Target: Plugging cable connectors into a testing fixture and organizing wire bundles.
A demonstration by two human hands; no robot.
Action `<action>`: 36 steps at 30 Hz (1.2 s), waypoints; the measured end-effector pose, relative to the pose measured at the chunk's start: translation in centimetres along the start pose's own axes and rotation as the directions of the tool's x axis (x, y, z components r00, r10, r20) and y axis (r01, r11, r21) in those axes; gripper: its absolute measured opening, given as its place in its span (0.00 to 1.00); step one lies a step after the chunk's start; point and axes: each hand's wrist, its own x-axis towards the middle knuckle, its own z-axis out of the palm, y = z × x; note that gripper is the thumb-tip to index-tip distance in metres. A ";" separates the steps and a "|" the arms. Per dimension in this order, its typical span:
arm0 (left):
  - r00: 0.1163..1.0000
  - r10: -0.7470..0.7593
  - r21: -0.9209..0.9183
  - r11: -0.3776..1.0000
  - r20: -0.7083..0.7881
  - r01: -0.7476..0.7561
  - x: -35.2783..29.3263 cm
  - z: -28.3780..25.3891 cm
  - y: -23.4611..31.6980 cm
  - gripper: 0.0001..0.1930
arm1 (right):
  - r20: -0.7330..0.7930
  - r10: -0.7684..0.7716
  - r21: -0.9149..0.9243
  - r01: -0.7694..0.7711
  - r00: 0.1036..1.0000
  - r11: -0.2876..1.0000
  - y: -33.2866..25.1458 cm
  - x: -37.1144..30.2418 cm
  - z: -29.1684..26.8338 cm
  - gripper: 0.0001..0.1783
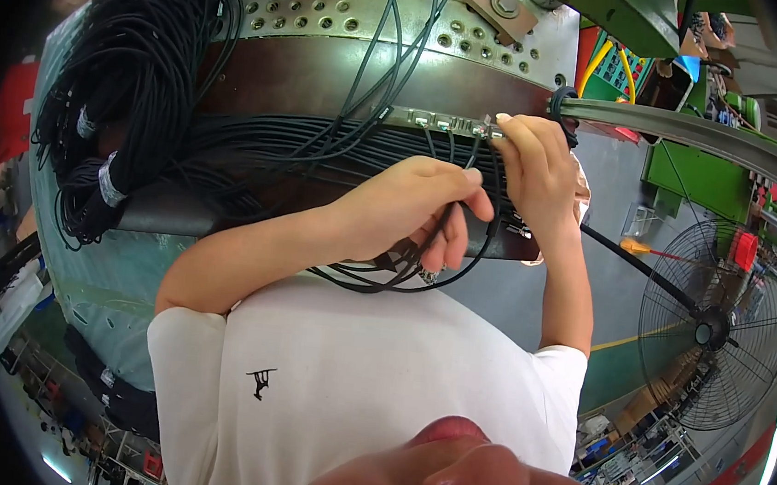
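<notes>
A worker seats black cable ends into a small metal fixture (445,121) at the front edge of a bench, w/ both hands up at the jig. The right hand (534,167) has its fingertips pinched on a connector (489,131) at the fixture's right end, pressing it toward the row of slots. The left hand (419,210) is curled shut around a loose bunch of thin black cables (386,275), which loop down below the palm and back up to the jig. More black leads (314,139) lie in a flat band across the bench, and a big coil of bundled cable (130,81) hangs at the left (taped in a couple of places). A perforated metal plate (353,13) sits behind the fixture; a floor fan (718,331) stands off to the right.

Judging by the grip, the step in hand is loading one plug into the fixture, approx. at its last slot. The next move likely calls for a firm, square push by the right fingers, then the left hand feeding up the next lead w/o tangling the loop.
</notes>
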 end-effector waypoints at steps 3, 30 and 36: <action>0.993 -0.098 0.092 0.992 0.070 0.091 0.4 1.8 0.7 0.19 | 0.025 -0.074 0.021 0.074 0.997 0.997 -0.5 0.4 -0.3 0.16; 0.890 0.319 -0.212 0.893 -0.327 -0.398 6.9 -7.0 9.9 0.16 | 0.176 0.385 -0.437 -0.278 0.906 0.855 17.7 15.7 8.4 0.13; 0.896 0.375 -0.077 0.912 -0.236 -0.403 0.9 -6.4 7.4 0.30 | 0.299 -0.224 -0.691 0.373 0.927 0.619 12.9 12.8 6.5 0.16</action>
